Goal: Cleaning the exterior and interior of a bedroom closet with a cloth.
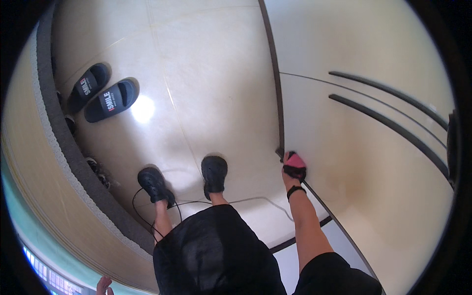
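Note:
My right hand [286,170] reaches down to the cabinet's lower edge on the right, a black band around its wrist. It grips a pink-and-black item [295,165], apparently cloth, pressed against the cabinet [354,155]. The item hides most of the fingers. Beside it, a small dark piece [279,152] sticks out at the end of the cabinet's dark base strip [276,81]. My left hand [104,285] shows only partly at the bottom left edge, fingers slightly apart, with nothing seen in it.
My feet, in black clogs [215,172], stand on pale floor tiles [221,92]. Dark cables [138,212] loop around them. Two black slide sandals [110,101] lie at upper left. Further shoes [70,123] sit under a grey-edged ledge [81,162]. Long dark handles [391,127] project from the cabinet doors.

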Available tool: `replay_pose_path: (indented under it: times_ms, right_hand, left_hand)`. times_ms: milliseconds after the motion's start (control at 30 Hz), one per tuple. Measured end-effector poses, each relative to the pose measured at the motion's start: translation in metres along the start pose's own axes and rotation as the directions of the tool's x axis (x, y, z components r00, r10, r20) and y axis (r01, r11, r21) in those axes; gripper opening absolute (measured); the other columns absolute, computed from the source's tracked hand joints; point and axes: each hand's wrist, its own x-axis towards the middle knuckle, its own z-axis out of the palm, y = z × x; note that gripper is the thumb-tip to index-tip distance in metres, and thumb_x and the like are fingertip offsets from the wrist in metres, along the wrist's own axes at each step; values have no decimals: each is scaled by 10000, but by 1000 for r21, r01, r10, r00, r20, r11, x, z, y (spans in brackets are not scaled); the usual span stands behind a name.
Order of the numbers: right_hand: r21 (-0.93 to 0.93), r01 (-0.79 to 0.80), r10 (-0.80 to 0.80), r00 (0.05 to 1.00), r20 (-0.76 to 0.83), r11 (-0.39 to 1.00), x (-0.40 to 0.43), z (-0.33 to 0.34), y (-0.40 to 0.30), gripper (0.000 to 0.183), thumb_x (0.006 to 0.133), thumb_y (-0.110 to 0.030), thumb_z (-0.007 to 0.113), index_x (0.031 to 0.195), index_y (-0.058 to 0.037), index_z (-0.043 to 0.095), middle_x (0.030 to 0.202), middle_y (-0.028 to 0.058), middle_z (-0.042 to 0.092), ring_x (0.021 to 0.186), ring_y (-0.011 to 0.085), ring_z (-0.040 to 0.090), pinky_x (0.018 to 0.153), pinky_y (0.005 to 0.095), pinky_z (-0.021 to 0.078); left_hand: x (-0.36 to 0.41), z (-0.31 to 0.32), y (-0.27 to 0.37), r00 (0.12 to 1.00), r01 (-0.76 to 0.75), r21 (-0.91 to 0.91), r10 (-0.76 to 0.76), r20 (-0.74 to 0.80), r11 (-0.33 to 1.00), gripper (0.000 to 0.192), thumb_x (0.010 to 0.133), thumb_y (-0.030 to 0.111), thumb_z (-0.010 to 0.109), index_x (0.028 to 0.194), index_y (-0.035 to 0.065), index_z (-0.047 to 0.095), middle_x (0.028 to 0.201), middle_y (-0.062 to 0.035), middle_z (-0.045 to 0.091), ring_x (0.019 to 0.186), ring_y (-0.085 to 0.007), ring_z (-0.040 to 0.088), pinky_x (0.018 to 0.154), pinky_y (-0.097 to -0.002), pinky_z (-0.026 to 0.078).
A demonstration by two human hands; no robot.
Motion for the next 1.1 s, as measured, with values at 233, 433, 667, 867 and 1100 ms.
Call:
replay_pose_path:
  times_ms: [233,433,667,867,1100]
  right_hand:
    - [153,-6,56,944,-326,988,-84,6,53,301,937,-238,422,765,-54,586,727,195,603,686,359,611,582,427,475]
    - [319,-211,215,976,20,924,-143,-54,63,215,916,-199,497,1026,-49,606,1011,182,638,924,353,620,815,434,491]
    - [445,104,62,937,-343,890,-224,-95,114,433,940,-208,509,1354,-97,447,1420,115,431,1333,326,373,1117,478,267]
    - [136,274,-114,731,-673,952,-315,-299,138,298,862,-119,613,1159,-88,625,1378,100,491,1305,299,418,1085,513,272]
    - [117,-171,177,393,-903,978,-297,-468,137,426,864,-19,489,1259,-141,589,1479,158,350,1361,380,317,1059,613,219]
  left_hand:
    - [-6,-5,4,996,-94,-14,94,-10,995,316,989,97,445,1257,-34,550,1223,-174,611,1158,-272,552,1002,-371,422]
    - [-19,-14,-4,985,-164,-138,155,-70,977,319,986,93,448,1259,-36,548,1230,-180,606,1159,-280,551,1007,-373,420]
    - [-47,-45,17,936,-346,-46,342,-89,937,329,981,86,448,1268,-43,542,1260,-195,583,1179,-301,537,1022,-385,413]
    - [-77,-76,44,901,-427,-138,409,-141,893,379,984,197,461,1270,-35,549,1282,-201,570,1179,-322,537,1009,-412,413]
    - [-77,-108,13,899,-430,-190,400,-179,883,392,981,225,461,1273,-20,554,1288,-203,566,1180,-337,531,1006,-425,406]
